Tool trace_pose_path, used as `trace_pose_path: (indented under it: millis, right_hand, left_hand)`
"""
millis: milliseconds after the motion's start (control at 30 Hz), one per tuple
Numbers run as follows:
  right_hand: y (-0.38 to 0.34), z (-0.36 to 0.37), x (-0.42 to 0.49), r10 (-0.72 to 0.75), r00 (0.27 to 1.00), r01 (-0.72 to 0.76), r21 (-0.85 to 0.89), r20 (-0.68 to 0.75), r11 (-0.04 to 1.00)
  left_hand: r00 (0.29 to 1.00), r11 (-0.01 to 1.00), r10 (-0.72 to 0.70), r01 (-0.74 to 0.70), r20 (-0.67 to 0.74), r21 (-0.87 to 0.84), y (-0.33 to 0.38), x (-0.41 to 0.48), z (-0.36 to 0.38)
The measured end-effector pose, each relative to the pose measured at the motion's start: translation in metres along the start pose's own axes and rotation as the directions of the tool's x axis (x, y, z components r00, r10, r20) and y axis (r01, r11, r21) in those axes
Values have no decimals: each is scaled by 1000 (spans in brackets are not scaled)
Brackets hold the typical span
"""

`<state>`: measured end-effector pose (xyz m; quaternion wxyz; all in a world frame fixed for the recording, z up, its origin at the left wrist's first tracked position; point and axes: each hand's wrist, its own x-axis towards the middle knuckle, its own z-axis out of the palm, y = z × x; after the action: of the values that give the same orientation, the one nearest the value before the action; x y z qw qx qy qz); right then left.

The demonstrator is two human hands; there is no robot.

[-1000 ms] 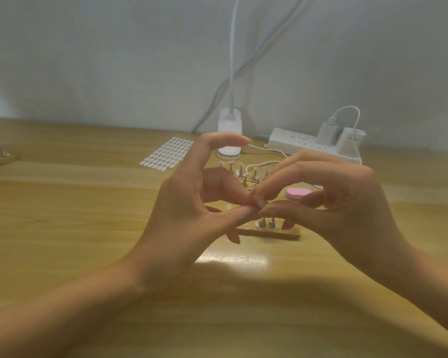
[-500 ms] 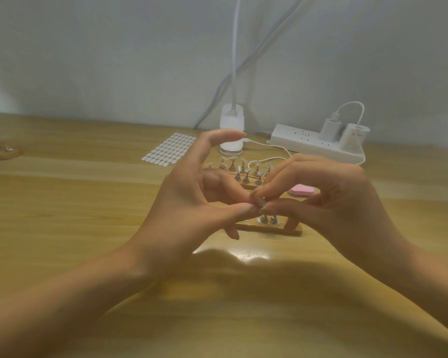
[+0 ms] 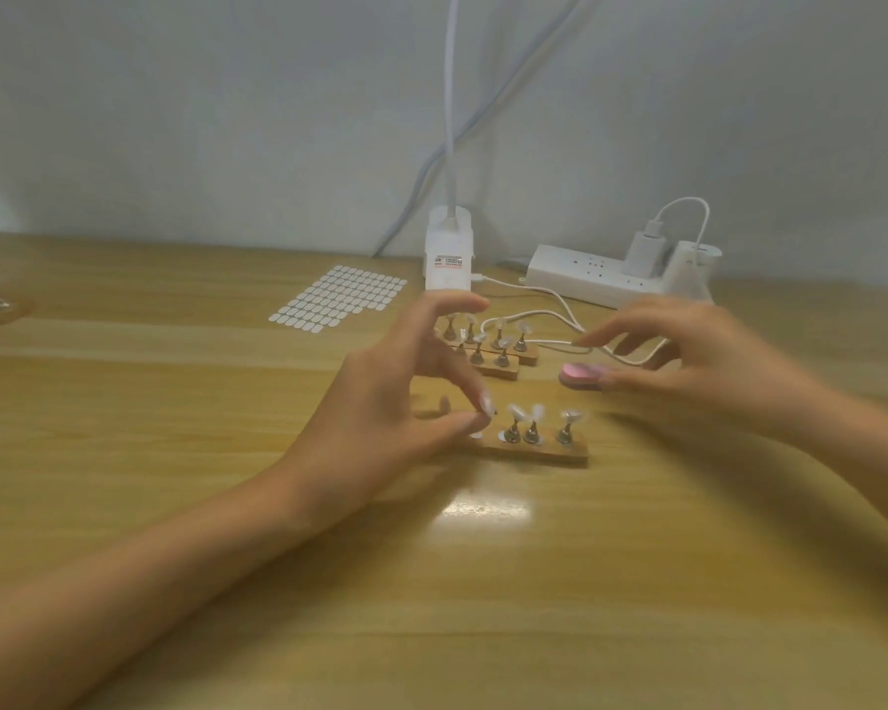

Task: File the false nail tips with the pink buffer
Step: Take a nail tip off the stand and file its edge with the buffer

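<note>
head view shows the filing not yet under way — the pink buffer lies flat on the wooden table, just right of the two far stands, and the right hand is over it with fingers spread and loosely curled; its thumb tip looks to be at or on the buffer's right end, but the hand is blurred and i cannot tell whether it has a grip. the left hand is at the left end of the near wooden stand, thumb and a finger drawn close together around what seems to be a false nail tip or its small holder; whether they are truly pinching it is unclear. three more nail tips stand on metal pegs along that near stand, and they look pale and unworked as far as the blur allows. judging from this, everything is left to do: pick up the buffer, steady a tip, and file each one. behind, two far stands carry another cluster of tips. a white cable loops across the table right by the buffer and under the right hand — it could snag the fingers. further back are a white power strip with a charger plugged in, a white lamp base, and a sheet of adhesive tabs to the left, all well clear of the work.
</note>
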<state>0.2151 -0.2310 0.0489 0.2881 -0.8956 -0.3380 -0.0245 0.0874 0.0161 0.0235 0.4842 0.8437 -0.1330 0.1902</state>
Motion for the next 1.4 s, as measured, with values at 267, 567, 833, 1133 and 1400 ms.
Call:
trace_pose_path:
  millis: [267, 567, 833, 1133, 1400]
  right_hand:
    - [12, 24, 1, -111, 994, 111, -10, -23, 994]
    - [21, 17, 4, 113, 993, -92, 362, -37, 928]
    - [24, 16, 1, 167, 982, -177, 736, 88, 654]
    - [25, 12, 1, 160, 976, -209, 831, 146, 516]
    - [28, 14, 0, 89, 994, -108, 823, 71, 558]
  left_hand:
    - [984, 992, -124, 124, 128, 7, -17, 3, 0]
    - [975, 965, -165, 128, 149, 228, -14, 3, -8]
    - [962, 900, -105, -16, 252, 437, 25, 26, 26]
    - [984, 861, -62, -33, 170, 507, 20, 35, 40]
    - [990, 837, 23, -94, 137, 539, 24, 34, 44]
